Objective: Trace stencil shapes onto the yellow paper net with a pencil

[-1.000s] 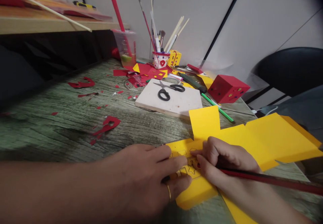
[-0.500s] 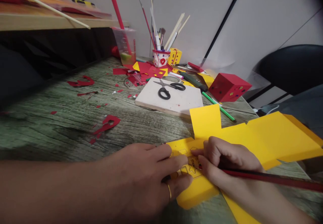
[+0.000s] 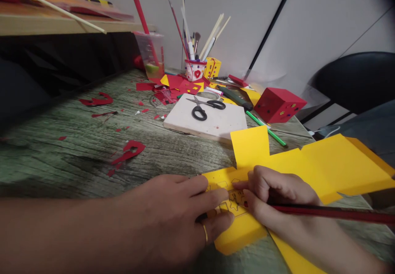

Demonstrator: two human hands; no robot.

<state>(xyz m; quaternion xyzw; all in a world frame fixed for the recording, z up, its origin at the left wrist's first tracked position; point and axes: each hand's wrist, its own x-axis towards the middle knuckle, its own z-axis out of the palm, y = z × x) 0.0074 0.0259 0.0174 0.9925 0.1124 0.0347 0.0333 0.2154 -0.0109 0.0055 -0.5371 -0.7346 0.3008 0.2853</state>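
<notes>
A sheet of yellow card (image 3: 322, 161), cut as a flat box net with flaps, lies in front of me. Over its near panel is a see-through stencil ruler (image 3: 236, 196) with star and polygon cut-outs, partly covered by my fingers. My left hand (image 3: 191, 208), wearing a ring, rests on the stencil from the left with its fingers spread and flat. From the right, my right hand (image 3: 274, 191) grips a red and black pencil (image 3: 333, 213) over the stencil. Its tip is hidden by the fingers.
Black-handled scissors (image 3: 203, 107) lie on a white board (image 3: 182, 117). Behind are a spotted cup (image 3: 195, 71) of brushes and sticks, and a clear plastic cup (image 3: 149, 54). A red box (image 3: 280, 105) and green pen (image 3: 267, 129) sit rightward. Red scraps (image 3: 131, 149) litter the left.
The view has shifted very slightly. The pencil's back end has tilted a little upward in my right hand, while my left hand stays in place on the stencil ruler.
</notes>
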